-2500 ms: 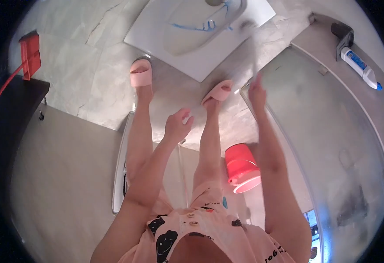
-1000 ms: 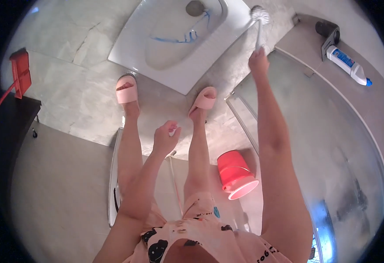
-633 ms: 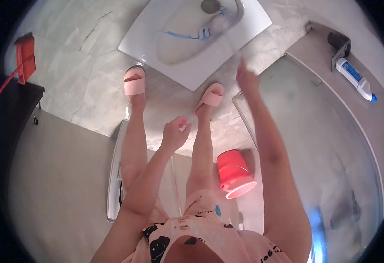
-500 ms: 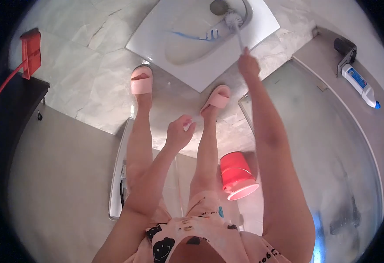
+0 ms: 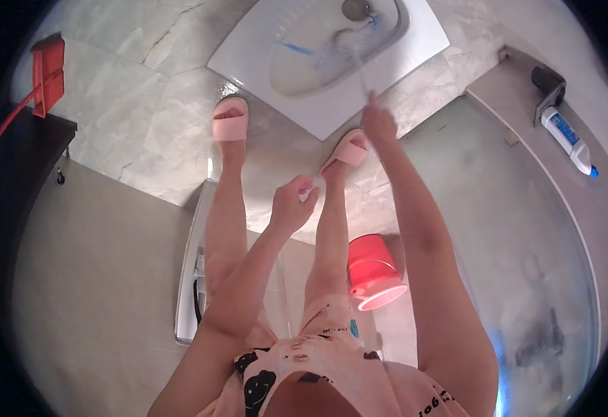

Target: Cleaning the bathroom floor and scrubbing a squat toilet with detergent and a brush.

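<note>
My right hand [image 5: 380, 125] is closed around the handle of a white toilet brush [image 5: 359, 62], which is smeared by motion. The brush reaches into the basin of a white squat toilet [image 5: 248, 66], its head blurred near the drain hole [image 5: 356, 9]. Streaks of blue liquid [image 5: 295, 48] lie in the basin, with more blue around the brush head. My left hand [image 5: 293, 206] hangs curled in front of my legs, fingers and thumb drawn together. Whatever it may hold is hidden.
Beside my right leg stands a red bucket [image 5: 373, 267]. A white bottle with a blue cap [image 5: 568, 142] lies on the ledge at right, beyond a glass panel [image 5: 498, 208]. A red dustpan-like tool [image 5: 49, 76] is at far left, by a dark cabinet [image 5: 40, 146]. Pink slippers [image 5: 230, 125] are on my feet.
My right hand has moved slightly left and nearer, drawing the brush head left through the basin. The blue streaks have been broken up and spread. My left hand stays curled.
</note>
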Tool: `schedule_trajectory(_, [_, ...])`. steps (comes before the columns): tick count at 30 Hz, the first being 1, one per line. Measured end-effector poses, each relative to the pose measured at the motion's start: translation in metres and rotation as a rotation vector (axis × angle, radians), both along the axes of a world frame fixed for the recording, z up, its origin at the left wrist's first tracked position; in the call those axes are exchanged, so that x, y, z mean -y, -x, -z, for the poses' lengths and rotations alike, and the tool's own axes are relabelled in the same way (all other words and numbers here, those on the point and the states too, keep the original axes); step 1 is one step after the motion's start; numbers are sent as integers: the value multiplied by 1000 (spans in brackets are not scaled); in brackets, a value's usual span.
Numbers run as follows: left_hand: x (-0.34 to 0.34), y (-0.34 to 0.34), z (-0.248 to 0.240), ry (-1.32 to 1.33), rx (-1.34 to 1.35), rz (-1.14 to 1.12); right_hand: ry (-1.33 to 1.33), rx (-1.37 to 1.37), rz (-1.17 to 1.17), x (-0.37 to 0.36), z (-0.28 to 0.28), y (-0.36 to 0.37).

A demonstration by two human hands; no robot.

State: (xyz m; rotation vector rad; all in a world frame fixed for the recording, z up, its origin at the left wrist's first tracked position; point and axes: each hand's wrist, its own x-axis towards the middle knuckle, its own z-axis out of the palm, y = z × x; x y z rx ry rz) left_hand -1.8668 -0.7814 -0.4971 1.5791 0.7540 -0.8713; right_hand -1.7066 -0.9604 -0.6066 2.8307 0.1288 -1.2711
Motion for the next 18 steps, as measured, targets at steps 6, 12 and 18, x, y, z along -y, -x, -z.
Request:
schedule_trajectory(6, [-9,4,-2,-35,15,9,29,-137,-452,15,-17,12])
schedule_trajectory(12, [-3,-2,-3,8,5,-24,67,18,-176,-6,-3,-18])
schedule_trajectory(18, [-7,4,-2,-6,-34,-3,-66,-39,-113,6,-4,75])
